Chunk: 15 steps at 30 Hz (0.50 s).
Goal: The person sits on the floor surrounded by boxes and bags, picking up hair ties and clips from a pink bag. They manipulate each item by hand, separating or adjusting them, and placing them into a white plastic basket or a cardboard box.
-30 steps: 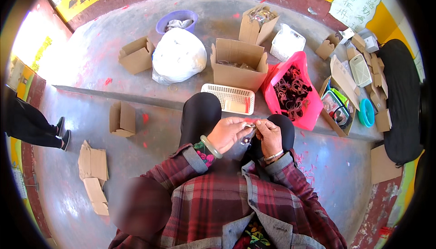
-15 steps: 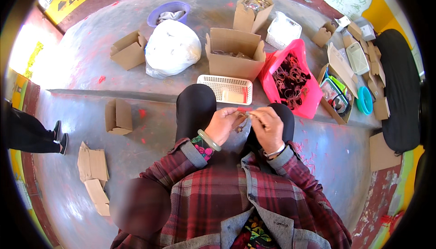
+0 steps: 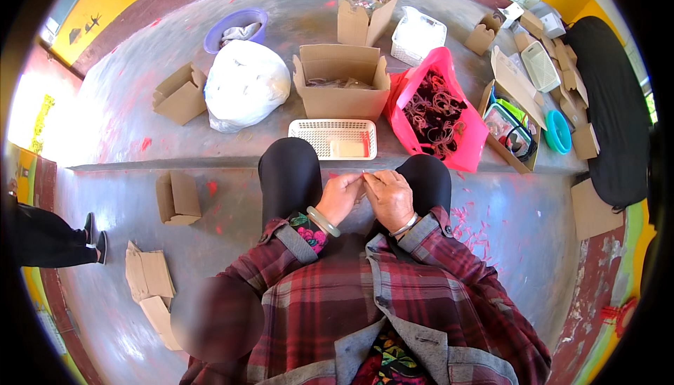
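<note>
My left hand point(image 3: 338, 199) and my right hand point(image 3: 392, 199) meet between my knees, thumbs and fingers pinched together at the tips. Only a tiny reddish speck shows between them; my fingers hide the rest of what they hold. Just beyond my knees lies a white perforated plastic basket point(image 3: 300, 132) with a small pale block and a red strip inside. Behind it stands an open cardboard box point(image 3: 342, 101) with thin looped items in it. To its right, a bright pink bag point(image 3: 475, 132) gapes open, full of dark and pinkish looped cords point(image 3: 437, 112).
On the raised step are a stuffed white plastic bag point(image 3: 247, 84), a purple basin point(image 3: 261, 32), a white basket point(image 3: 419, 36) and a teal tub point(image 3: 559, 132). Flattened cardboard point(image 3: 150, 274) lies at left. Another person's legs point(image 3: 53, 237) show at the far left. Red scraps point(image 3: 469, 232) litter the floor.
My hands have drawn closer together, and the red strip and dangling beaded piece seen between them before are now mostly hidden. The whole view has shifted slightly.
</note>
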Each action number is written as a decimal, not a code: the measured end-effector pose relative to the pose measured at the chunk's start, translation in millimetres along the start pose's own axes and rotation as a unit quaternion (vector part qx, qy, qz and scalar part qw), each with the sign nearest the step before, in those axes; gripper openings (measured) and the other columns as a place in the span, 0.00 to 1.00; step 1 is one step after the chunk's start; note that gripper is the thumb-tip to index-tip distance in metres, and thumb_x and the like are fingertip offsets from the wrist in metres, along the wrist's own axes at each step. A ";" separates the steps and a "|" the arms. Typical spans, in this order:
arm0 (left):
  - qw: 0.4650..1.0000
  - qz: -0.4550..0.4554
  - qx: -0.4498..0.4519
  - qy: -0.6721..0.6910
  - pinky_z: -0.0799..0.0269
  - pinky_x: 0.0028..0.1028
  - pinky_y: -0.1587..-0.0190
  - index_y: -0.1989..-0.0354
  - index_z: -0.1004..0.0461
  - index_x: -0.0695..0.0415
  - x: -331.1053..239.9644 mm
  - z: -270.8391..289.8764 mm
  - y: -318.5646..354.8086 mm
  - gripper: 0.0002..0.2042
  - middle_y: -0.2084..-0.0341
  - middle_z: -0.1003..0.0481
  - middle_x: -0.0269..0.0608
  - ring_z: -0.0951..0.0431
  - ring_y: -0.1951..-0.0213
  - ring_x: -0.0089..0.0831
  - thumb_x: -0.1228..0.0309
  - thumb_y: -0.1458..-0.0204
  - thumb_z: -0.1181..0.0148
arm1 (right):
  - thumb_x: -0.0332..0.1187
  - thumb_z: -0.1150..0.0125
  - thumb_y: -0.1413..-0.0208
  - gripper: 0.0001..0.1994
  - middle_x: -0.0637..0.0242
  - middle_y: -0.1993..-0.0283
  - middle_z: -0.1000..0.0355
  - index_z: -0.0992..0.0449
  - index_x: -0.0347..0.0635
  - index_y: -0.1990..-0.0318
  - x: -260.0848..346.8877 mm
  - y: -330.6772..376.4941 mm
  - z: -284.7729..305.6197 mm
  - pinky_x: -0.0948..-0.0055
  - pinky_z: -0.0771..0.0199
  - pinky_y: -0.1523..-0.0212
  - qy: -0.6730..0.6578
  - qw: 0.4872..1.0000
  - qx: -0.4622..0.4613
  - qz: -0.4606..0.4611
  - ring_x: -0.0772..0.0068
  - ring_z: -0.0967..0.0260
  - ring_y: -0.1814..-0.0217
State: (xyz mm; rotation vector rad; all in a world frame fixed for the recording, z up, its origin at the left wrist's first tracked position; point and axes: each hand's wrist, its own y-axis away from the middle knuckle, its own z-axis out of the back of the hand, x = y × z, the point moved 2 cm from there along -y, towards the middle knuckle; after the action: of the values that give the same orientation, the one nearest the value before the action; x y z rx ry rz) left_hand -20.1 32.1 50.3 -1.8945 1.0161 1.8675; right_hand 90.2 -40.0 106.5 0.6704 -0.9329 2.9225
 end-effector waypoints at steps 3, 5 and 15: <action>0.998 -0.028 -0.001 -0.063 0.40 0.16 0.75 0.68 0.28 0.68 -0.7 -0.9 -1.0 0.10 0.80 0.32 0.28 0.37 0.77 0.14 0.73 0.44 0.53 | 0.28 0.44 0.56 0.07 0.65 0.72 0.32 0.25 0.39 0.68 -3.7 1.7 -0.4 0.66 0.34 0.68 -0.007 1.000 0.007 -0.007 0.63 0.33 0.69; 0.996 -0.061 -0.011 -0.065 0.41 0.17 0.76 0.71 0.28 0.68 0.6 -2.9 -2.3 0.10 0.82 0.33 0.27 0.38 0.78 0.14 0.73 0.44 0.53 | 0.28 0.44 0.56 0.07 0.65 0.72 0.33 0.25 0.39 0.67 -5.4 2.2 -0.5 0.66 0.35 0.68 -0.010 1.000 0.006 -0.010 0.63 0.33 0.69; 0.991 -0.064 -0.004 -0.119 0.38 0.18 0.75 0.74 0.29 0.67 -7.1 5.0 -0.4 0.12 0.82 0.31 0.31 0.35 0.77 0.15 0.71 0.45 0.53 | 0.29 0.42 0.58 0.08 0.64 0.72 0.32 0.25 0.39 0.67 -3.3 1.0 -1.6 0.66 0.35 0.68 -0.017 0.999 0.027 -0.013 0.62 0.33 0.69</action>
State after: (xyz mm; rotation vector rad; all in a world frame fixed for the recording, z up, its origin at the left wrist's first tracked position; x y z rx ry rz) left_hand -22.9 37.5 56.4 -1.6476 0.7933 1.9657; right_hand 92.4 -39.5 103.5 0.7307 -0.8457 2.9319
